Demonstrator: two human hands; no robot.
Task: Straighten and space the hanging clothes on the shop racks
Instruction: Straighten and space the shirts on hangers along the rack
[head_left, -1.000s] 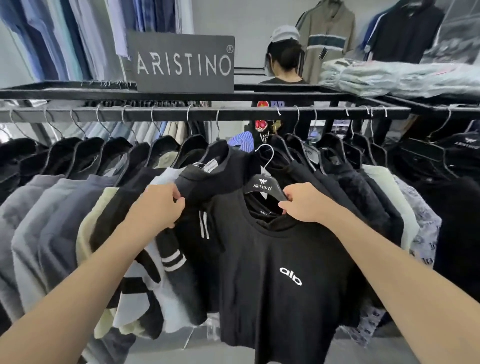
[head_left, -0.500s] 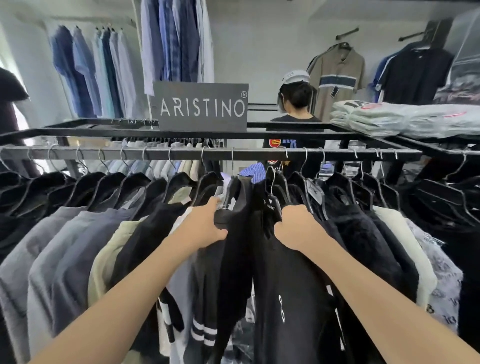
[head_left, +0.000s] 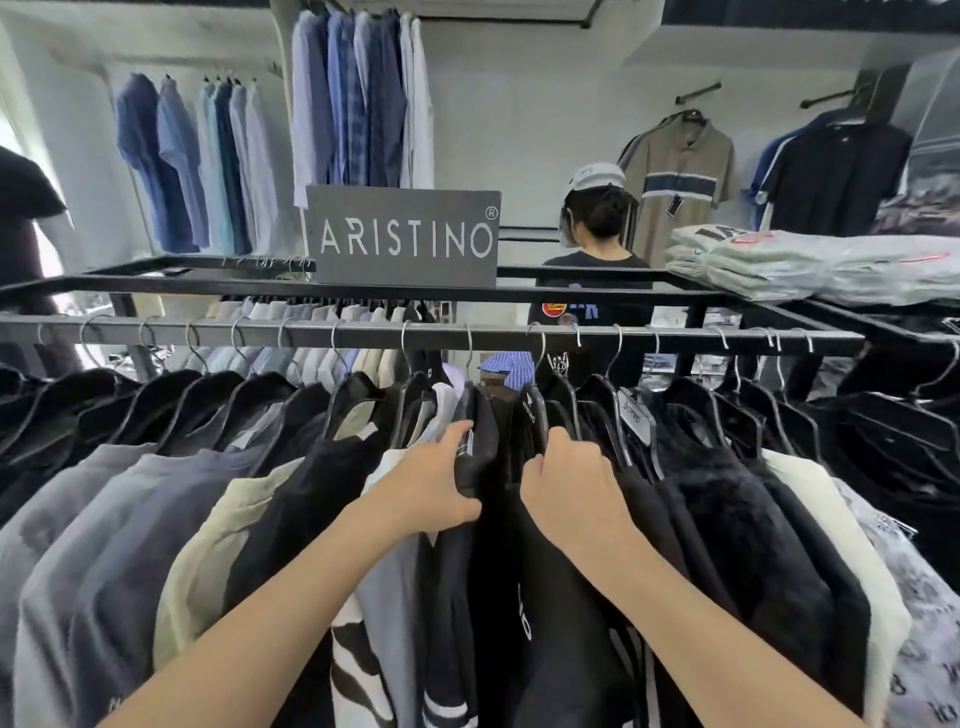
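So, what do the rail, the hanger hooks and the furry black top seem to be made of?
Rail: probably metal, grey matt finish with a dull sheen. Hanger hooks: thin bright wire, likely steel; they glint. Furry black top: seems fleece or faux fur; its surface shows a soft, uneven pile.

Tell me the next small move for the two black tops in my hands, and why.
Probably slide the black T-shirt that the right hand grips a little left along the rail. Its hook sits close to the next hook on the right, with a wider gap toward the black top held by the left hand; the hooks further left look evenly spaced.
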